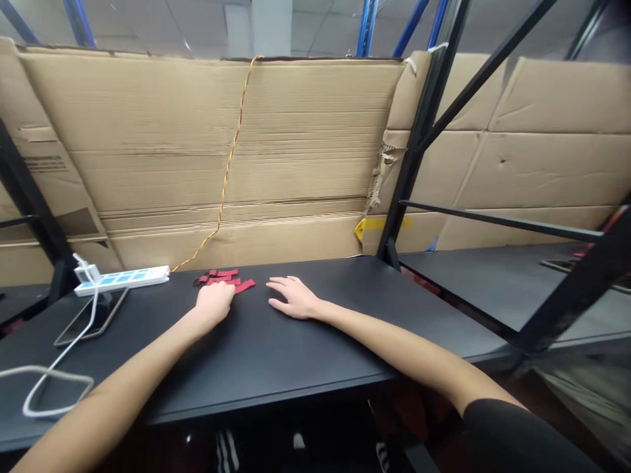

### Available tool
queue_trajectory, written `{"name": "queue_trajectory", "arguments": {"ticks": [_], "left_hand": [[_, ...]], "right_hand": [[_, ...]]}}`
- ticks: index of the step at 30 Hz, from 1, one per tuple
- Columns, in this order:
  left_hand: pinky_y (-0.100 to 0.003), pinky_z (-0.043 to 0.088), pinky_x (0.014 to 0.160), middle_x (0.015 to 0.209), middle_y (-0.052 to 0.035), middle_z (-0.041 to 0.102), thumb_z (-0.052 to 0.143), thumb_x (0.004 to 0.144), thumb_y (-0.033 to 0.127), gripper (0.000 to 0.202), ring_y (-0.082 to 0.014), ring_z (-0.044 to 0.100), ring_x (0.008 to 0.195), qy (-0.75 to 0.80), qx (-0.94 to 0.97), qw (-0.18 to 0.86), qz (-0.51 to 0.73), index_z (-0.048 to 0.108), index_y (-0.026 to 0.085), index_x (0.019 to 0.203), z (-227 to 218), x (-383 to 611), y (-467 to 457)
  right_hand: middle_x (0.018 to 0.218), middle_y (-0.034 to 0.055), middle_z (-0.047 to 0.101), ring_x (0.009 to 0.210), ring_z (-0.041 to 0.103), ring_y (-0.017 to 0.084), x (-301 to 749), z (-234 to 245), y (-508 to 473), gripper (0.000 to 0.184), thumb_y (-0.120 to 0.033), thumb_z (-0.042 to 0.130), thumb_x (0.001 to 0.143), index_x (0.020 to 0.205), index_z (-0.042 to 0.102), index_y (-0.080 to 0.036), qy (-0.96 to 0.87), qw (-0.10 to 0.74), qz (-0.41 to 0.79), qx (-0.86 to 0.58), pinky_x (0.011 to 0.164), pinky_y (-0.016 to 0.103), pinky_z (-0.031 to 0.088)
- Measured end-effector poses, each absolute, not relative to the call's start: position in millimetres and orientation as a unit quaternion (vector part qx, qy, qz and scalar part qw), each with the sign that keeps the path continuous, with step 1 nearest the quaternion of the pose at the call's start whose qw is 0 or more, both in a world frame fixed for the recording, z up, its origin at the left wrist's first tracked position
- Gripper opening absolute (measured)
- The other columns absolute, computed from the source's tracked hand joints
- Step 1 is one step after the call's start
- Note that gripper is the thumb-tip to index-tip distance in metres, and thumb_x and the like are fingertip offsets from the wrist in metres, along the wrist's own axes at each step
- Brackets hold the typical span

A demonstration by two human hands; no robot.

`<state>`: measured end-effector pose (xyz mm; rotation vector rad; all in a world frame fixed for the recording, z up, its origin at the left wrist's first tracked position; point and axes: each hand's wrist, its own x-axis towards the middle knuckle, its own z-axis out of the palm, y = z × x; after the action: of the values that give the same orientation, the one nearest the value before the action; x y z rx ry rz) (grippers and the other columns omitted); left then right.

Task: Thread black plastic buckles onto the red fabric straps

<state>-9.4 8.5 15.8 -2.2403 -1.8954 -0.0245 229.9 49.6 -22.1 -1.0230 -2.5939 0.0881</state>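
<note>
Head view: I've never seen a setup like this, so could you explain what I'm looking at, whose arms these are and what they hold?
There is no machine here. A camera worn on a person's head looks forward and down, so the two bare arms are the wearer's own. This is the only view.

The left hand is curled at some red straps; whether it grips one cannot be made out. The right hand is open, palm down, over the black tabletop, and holds nothing visible.

Further left on the tabletop are a white power strip, a flat phone-like device and a white cable. Behind stands a cardboard panel, with a twisted yellow-and-red cord running down it.
</note>
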Motion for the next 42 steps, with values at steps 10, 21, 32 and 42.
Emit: {"name": "queue_trajectory", "arguments": {"ticks": [10, 21, 32, 42], "left_hand": [[-0.028, 0.047, 0.066, 0.083, -0.0052, 0.064, 0.054, 0.081, 0.033, 0.021, -0.0169, 0.060, 0.071, -0.466, -0.841, -0.139, -0.239, 0.061, 0.016, 0.092, 7, 15, 10], [-0.024, 0.045, 0.056, 0.071, 0.0001, 0.058, 0.063, 0.064, 0.020, 0.020, -0.0129, 0.055, 0.062, -0.441, -0.814, -0.216, -0.310, 0.056, 0.016, 0.082, -1, 18, 5], [-0.030, 0.052, 0.071, 0.096, -0.0056, 0.065, 0.058, 0.069, 0.023, 0.015, -0.0158, 0.063, 0.077, -0.413, -0.741, -0.344, -0.402, 0.053, 0.017, 0.082, -14, 14, 22], [-0.044, 0.038, 0.101, 0.127, -0.0094, 0.055, 0.059, 0.077, 0.020, 0.038, -0.0263, 0.049, 0.120, -0.493, -0.795, 0.037, -0.351, 0.054, 0.021, 0.115, -4, -1, 20]], "right_hand": [[0.101, 0.0093, 0.066, 0.095, 0.058, 0.021, 224, -15, 47, 0.041, -0.048, 0.041, 0.092, 0.111, 0.062, -0.018, -0.949, 0.199, 0.042, -0.240, 0.099, 0.039, 0.033], [0.086, 0.0053, 0.065, 0.079, 0.057, 0.018, 222, -15, 47, 0.025, -0.037, 0.054, 0.086, 0.097, 0.066, -0.018, -0.950, 0.231, 0.026, -0.210, 0.079, 0.030, 0.041], [0.084, 0.0052, 0.064, 0.076, 0.057, 0.017, 223, -23, 54, 0.026, -0.038, 0.063, 0.082, 0.098, 0.067, -0.019, -0.929, 0.286, 0.033, -0.231, 0.072, 0.028, 0.041], [0.083, 0.0051, 0.061, 0.075, 0.056, 0.016, 223, -20, 52, 0.028, -0.039, 0.058, 0.087, 0.104, 0.065, -0.018, -0.931, 0.262, 0.035, -0.253, 0.072, 0.028, 0.041]]}}
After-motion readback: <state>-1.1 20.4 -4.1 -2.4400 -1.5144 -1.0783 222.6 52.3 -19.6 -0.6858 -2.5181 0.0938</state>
